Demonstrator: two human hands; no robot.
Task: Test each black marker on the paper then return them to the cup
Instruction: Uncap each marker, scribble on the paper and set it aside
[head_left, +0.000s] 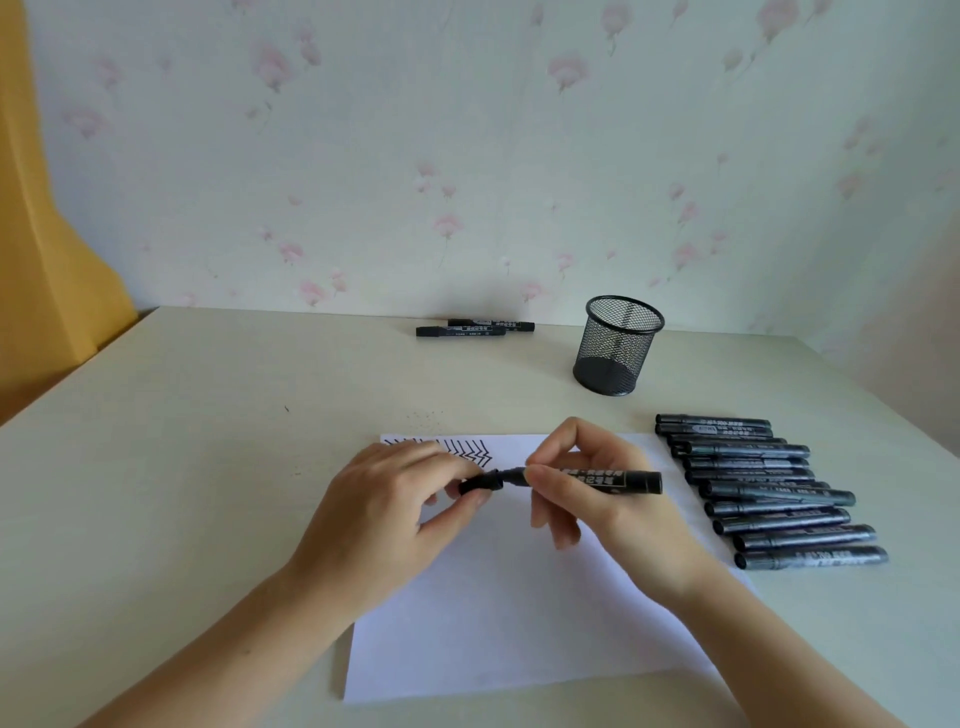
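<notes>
Two bare forearms enter from the lower edge, uncovered from the frame's bottom to the wrists, with no sleeve showing. The left hand (400, 499) and right hand (587, 488) are ungloved, slender-fingered, with short, plain nails. No ring, watch or bracelet shows on either wrist or finger.

No text can be read: the pale label print on the held marker (618, 480) and the markers in the row (769, 488) is too blurred.
</notes>
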